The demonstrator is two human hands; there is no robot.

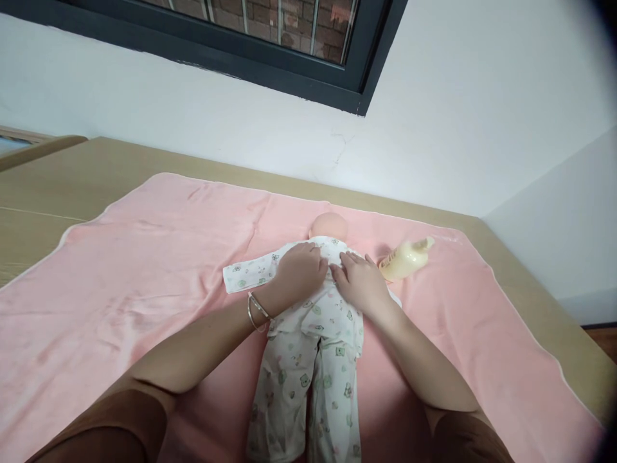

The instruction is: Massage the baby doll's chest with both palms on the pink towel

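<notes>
A baby doll [329, 226] lies stretched out on a pink blanket [183, 238], its head toward the wall. It wears a white patterned shirt [332, 318] and matching trousers [284, 386]. My left hand [299, 271] is on the upper chest, fingers bent and close together on the shirt fabric; its fingertips are partly hidden. Beside it, my right hand [361, 280] lies on the other side of the chest with fingers and thumb apart. The left-side sleeve [248, 273] reaches out flat, while my right hand and forearm cover most of the other.
A cream baby bottle [405, 260] with brown markings lies just right of the doll's shoulder. The blanket covers much of a wooden table [130, 157]. Behind it stands a white wall [270, 135] with a dark-framed window [354, 96]. Bracelets [258, 310] circle my left wrist.
</notes>
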